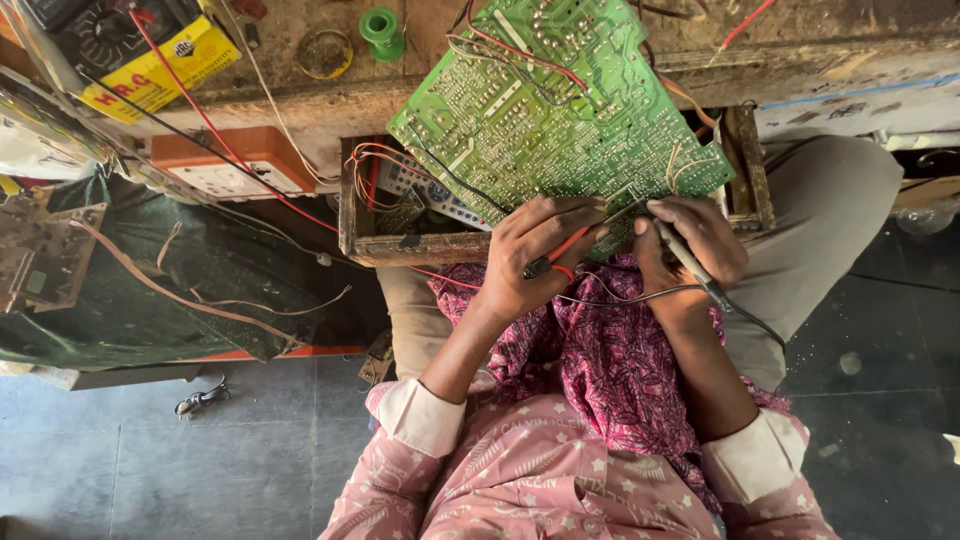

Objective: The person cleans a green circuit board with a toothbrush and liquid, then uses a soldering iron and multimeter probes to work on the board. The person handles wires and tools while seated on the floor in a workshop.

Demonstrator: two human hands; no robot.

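Against the green circuit board (560,110), both hands hold probes; yellow label (150,75) upper left.

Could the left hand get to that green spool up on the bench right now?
Probably not easily: the left hand grips a red-handled tool, and the tilted green circuit board stands between it and the green spool.

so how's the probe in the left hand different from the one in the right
The left hand pinches a red probe lying almost flat, trailing a red wire. The right hand holds a black probe slanting steeply, trailing a black wire. Both tips meet the green circuit board at its near edge.
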